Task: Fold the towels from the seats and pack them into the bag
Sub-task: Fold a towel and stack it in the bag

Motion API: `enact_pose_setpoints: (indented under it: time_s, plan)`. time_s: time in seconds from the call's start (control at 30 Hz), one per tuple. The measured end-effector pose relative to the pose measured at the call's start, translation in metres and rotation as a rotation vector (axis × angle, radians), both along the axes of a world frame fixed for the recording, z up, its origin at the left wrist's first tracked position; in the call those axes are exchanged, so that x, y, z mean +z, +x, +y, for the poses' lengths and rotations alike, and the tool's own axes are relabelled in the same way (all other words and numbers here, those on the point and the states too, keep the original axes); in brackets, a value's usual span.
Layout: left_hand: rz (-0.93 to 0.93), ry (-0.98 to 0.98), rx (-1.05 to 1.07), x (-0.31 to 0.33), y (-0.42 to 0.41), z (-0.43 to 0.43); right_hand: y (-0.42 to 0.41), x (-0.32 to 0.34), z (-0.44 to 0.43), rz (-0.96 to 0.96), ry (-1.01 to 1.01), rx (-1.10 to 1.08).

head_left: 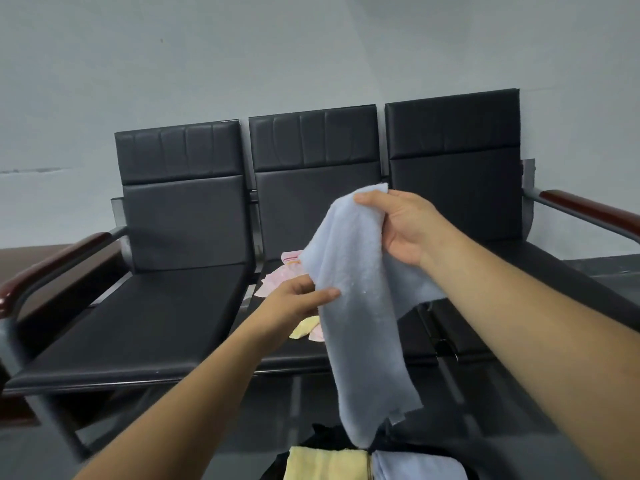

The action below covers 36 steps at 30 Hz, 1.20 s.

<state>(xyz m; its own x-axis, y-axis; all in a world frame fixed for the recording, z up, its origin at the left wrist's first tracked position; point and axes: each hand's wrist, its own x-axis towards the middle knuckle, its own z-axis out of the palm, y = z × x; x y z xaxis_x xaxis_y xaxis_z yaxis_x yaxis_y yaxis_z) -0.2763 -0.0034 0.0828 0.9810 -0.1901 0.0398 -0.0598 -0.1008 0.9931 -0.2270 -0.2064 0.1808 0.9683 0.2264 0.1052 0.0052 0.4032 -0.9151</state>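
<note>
We've got the light-blue terry towel up in the air at the centre of the frame. It hangs long and loose, with its lower end dangling just above the bag at the bottom edge. The right hand grips the top corner, thumb curled over the front and fingers wrapped behind. The left hand pinches the towel's left edge lower down, thumb pressed on the front face. We see no crease in it, so we judge this one is only being opened out for its first fold.

Just behind it, on the middle seat of the black padded three-seat bench, more towels wait. A crumpled pink-and-white striped towel sits partly hidden by the left hand. A pale-yellow towel peeks out under the left wrist, with a pink scrap touching it. We cannot tell whether that scrap belongs to the striped one.

Down at the bottom centre is what we take to be the black fabric bag, its mouth open toward us. Inside, a folded yellow towel lies on the left and a folded pale-blue towel just beside it on the right, edges touching.

So at least two are packed, one is in hand unfolded, and at least two are left on the seat. We'd call that roughly the halfway mark.
</note>
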Motion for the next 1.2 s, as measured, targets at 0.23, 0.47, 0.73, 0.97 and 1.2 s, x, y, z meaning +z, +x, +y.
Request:
enact_pose_setpoints:
  time_s: [0.23, 0.47, 0.73, 0.97, 1.2]
  plan:
    - [0.139, -0.358, -0.093, 0.026, -0.007, -0.016, 0.018, -0.023, -0.022, 0.23, 0.045, -0.001]
    - [0.084, -0.474, 0.213, 0.034, 0.002, -0.028, -0.015, -0.074, -0.008, 0.152, -0.253, 0.334]
    - [0.226, -0.272, -0.046, 0.034, 0.001, 0.011, -0.01, -0.063, -0.015, 0.032, -0.083, 0.073]
    - [0.321, -0.016, 0.001, 0.027, 0.006, 0.026, -0.013, -0.056, -0.016, -0.016, -0.161, 0.027]
    - [0.169, -0.199, 0.052, 0.031, 0.003, 0.009, -0.012, -0.047, -0.031, -0.009, -0.063, 0.054]
